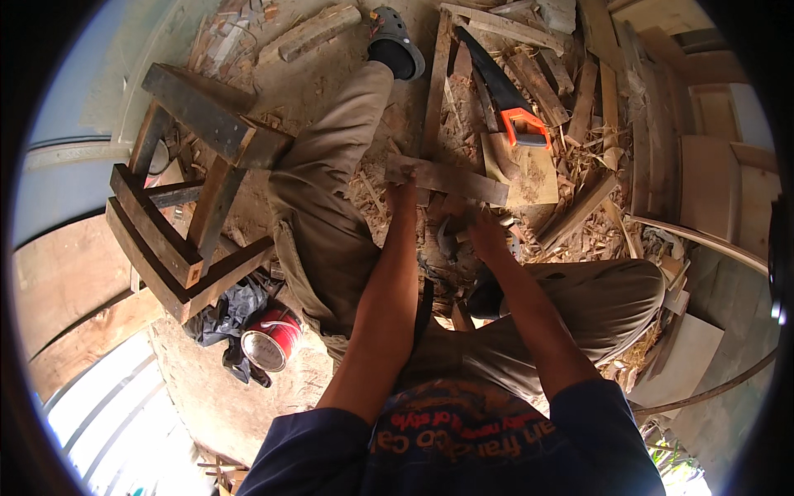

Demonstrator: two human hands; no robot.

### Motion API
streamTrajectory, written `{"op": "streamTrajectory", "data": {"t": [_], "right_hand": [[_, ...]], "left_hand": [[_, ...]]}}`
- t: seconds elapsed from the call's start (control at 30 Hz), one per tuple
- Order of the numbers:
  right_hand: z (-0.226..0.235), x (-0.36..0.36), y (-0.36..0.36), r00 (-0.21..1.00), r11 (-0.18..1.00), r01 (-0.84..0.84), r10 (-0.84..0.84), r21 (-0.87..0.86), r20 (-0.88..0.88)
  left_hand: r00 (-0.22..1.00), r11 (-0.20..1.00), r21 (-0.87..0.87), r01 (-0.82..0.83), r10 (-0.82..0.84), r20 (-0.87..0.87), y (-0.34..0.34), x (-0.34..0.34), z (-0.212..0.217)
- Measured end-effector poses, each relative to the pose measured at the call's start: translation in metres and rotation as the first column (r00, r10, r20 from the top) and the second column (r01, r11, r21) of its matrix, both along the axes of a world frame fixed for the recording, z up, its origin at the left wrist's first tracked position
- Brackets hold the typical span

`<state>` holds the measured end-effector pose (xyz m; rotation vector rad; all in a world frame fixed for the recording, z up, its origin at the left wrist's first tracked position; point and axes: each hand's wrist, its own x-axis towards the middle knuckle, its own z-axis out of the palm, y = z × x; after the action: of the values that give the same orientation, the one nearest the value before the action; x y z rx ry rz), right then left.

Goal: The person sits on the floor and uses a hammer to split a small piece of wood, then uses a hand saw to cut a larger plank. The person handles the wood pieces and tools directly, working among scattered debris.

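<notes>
A short wooden board (463, 183) lies slantwise in front of me, over other wood. My left hand (403, 188) is closed on its left end, the fingers partly hidden against the wood. Just below the board's right half, my right hand (486, 234) is closed around a hammer (447, 240). The hammer's curved dark head points left, and most of its handle is hidden by the hand. A handsaw (496, 78) with an orange handle rests beyond the board to the right, close to a pale flat wood piece (533, 175).
A wooden stool-like frame (207, 165) lies tipped at my left. Below it are a red paint can (271, 340) and a black plastic bag (231, 312). Wood shavings and offcuts (587, 186) cover the floor at right. Plywood panels (707, 186) lean at far right.
</notes>
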<state>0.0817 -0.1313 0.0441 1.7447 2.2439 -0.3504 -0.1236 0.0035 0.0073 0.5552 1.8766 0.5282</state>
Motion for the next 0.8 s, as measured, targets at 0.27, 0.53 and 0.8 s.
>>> {"op": "streamTrajectory", "data": {"t": [0.27,0.53,0.8], "right_hand": [[-0.001,0.001,0.004,0.960,0.962,-0.254,0.239,0.097,0.142],[0.080,-0.010,0.034,0.983,0.764,-0.075,-0.052,-0.640,-0.178],[0.164,-0.041,0.096,0.989,0.836,-0.131,0.073,-0.533,-0.128]], "left_hand": [[0.893,0.964,-0.076,-0.255,0.265,0.363,-0.012,-0.005,0.042],[0.923,0.964,-0.185,-0.193,0.242,0.299,0.002,-0.013,0.040],[0.999,0.999,0.033,0.011,-0.012,0.043,-0.007,-0.006,0.045]]}}
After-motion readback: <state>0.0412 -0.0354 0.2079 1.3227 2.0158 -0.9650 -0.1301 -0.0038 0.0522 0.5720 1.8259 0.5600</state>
